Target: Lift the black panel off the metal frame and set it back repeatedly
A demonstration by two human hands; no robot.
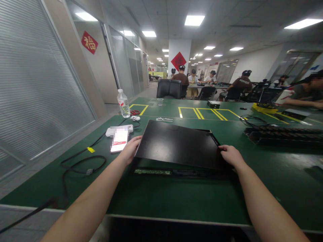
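A flat, glossy black panel (176, 143), like a display screen, is tilted above the green table, with its left side raised. My left hand (132, 148) grips its left edge, the fingers partly hidden behind it. At the right edge, my right hand (229, 155) is closed on the panel's side, where a thin black frame bar also shows. Below the panel's near edge lies a dark frame (194, 173) with a narrow green circuit board (152, 172) along its left part. The panel hides most of that frame.
On the left are a phone (119, 140), a white power strip (108, 131), a water bottle (123, 105) and a looped black cable (72, 168). White calipers (164, 119) lie beyond the panel. Dark finned parts (285, 136) stand right. Several people sit farther back.
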